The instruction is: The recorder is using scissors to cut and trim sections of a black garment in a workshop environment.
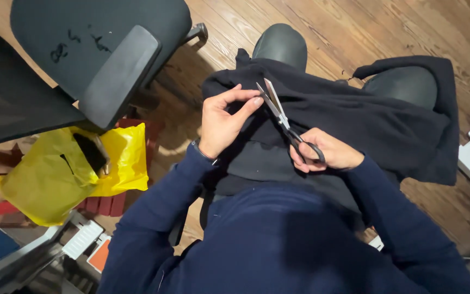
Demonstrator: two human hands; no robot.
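From the head camera, looking down at the lap: a black garment (354,117) lies draped over both knees, spreading from the middle of the lap out to the person's right. The left hand (221,120) is raised over its left part, thumb and forefinger pinched together on a small bit of the dark cloth, lifting it toward the blades; the other fingers (229,100) curl loosely above. Whether a thread or a fold is caught in the pinch is too small to tell.

The scissors (284,117) sit in the right hand (327,152), fingers closed through the black handle loops. Their long axis runs on a slant, from the handles low and near the body up and away toward the left hand. The blades stand slightly apart, tips just beside the left forefinger, almost touching it. So the pinched cloth lies straight ahead of the blade tips, and the left hand is the nearer one to the cutting point.

Off to the person's left are a yellow plastic bag (55,174) and a black office chair (99,49) on the wooden floor (354,27).
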